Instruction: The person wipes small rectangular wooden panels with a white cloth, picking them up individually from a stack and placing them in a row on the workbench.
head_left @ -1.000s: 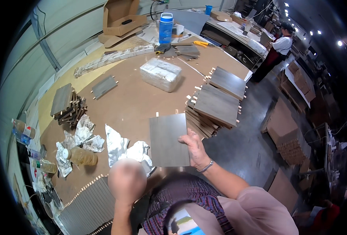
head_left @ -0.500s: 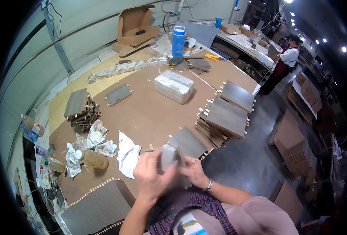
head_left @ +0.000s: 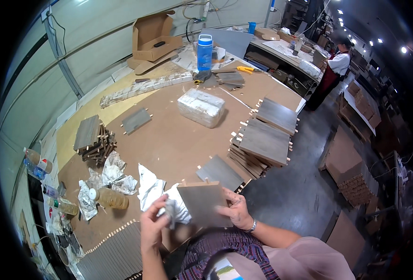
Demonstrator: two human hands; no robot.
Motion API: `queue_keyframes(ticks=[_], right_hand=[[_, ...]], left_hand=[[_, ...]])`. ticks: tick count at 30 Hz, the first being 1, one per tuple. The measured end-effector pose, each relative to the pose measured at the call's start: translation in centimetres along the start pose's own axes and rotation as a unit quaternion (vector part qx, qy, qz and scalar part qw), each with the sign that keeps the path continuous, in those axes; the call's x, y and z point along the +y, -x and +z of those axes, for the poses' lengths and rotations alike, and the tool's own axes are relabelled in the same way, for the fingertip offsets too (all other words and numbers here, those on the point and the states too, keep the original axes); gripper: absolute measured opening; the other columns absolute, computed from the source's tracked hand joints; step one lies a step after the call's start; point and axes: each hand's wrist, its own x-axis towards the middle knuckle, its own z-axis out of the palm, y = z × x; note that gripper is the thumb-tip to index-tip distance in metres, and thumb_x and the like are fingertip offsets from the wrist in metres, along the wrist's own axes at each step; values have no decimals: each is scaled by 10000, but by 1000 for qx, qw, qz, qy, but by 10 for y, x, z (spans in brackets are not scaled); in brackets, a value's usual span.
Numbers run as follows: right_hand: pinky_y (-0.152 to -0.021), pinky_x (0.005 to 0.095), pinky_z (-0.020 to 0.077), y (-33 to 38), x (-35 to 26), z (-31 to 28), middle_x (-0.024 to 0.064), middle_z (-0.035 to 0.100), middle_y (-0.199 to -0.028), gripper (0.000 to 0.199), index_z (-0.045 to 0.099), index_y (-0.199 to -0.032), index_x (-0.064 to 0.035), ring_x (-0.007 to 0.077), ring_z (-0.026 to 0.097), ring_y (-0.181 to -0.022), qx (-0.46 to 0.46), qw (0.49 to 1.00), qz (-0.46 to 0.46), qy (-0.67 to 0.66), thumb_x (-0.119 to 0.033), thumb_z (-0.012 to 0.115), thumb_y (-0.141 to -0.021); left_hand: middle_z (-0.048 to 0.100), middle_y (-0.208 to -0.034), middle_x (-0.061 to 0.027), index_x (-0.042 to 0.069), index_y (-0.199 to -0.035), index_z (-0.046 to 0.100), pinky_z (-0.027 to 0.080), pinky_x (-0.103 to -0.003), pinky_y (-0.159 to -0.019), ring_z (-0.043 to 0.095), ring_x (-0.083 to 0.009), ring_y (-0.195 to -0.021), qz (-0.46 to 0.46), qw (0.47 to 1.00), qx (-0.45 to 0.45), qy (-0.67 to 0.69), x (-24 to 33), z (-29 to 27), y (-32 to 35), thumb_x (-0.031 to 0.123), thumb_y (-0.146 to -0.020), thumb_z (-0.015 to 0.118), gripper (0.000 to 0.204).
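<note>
My right hand (head_left: pixel 237 211) grips a flat grey wooden board (head_left: pixel 203 203) by its right edge, thumb across its face. The board is tilted up, with small dowel pegs along its top edge. To its left, my left hand (head_left: pixel 154 223) is closed on a small crumpled grey-white rag (head_left: pixel 170 213), slightly blurred and apart from the board. White cloth (head_left: pixel 149 187) lies on the table beyond my left hand. Another grey board with pegs (head_left: pixel 219 173) lies just behind the held one.
Pegged boards are stacked at the right (head_left: pixel 265 142) and left (head_left: pixel 88 133); a long row (head_left: pixel 118 254) stands at the near left. A white wrapped block (head_left: pixel 200 108), blue bottle (head_left: pixel 204 55) and bottle of yellowish liquid (head_left: pixel 111 198) stand on the table. A person (head_left: pixel 336 65) stands at another bench.
My left hand has moved left, off the board, with the rag. The board has turned from edge-on so its broad grey face shows. The view has shifted slightly.
</note>
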Motion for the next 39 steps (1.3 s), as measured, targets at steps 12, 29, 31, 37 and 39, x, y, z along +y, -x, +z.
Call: queue_keyframes(ticks=[12, 29, 31, 37, 39], right_hand=[[-769, 198, 471, -40, -18, 6, 40, 639, -819, 280, 635, -1107, 72, 76, 582, -820, 31, 980, 125, -151, -141, 621, -925], [-972, 350, 464, -23, 30, 40, 82, 561, -1245, 571, 458, -1345, -69, 203, 557, -1139, -10, 898, 294, -329, -530, 383, -1015], [-924, 380, 502, -24, 24, 30, 99, 595, -1214, 668, 510, -1309, -62, 230, 590, -1098, -45, 883, 272, -380, -609, 276, -1002], [-939, 432, 523, -16, 39, -4, 190, 606, -1233, 660, 445, -1385, 4, 292, 625, -1104, -210, 778, 289, -517, -424, 556, -896], [-940, 450, 528, -6, 51, -6, 208, 611, -1227, 682, 445, -1376, 23, 322, 642, -1076, -130, 793, 326, -498, -220, 657, -775]], left_hand=[[473, -1202, -89, -55, -1043, 668, 483, -283, -878, 562, -173, -1041, -11, 995, -98, 16, -19, -2, 15, -26, -651, 755, 402], [489, -1398, -247, -45, -1122, 608, 487, -399, -976, 561, -284, -1204, 30, 994, -108, 11, -17, 47, 2, 8, -721, 729, 422], [517, -1367, -237, -50, -1126, 586, 464, -427, -1019, 555, -300, -1226, -35, 994, -67, 78, -23, 46, 1, 29, -768, 691, 381], [631, -1100, -87, -25, -1112, 587, 510, -334, -856, 607, -159, -997, -6, 996, 85, -33, -32, 28, -5, 59, -826, 664, 308], [611, -1015, -47, 0, -1105, 591, 489, -292, -784, 576, -127, -890, 66, 984, 108, -124, -23, 32, -4, 72, -812, 681, 315]])
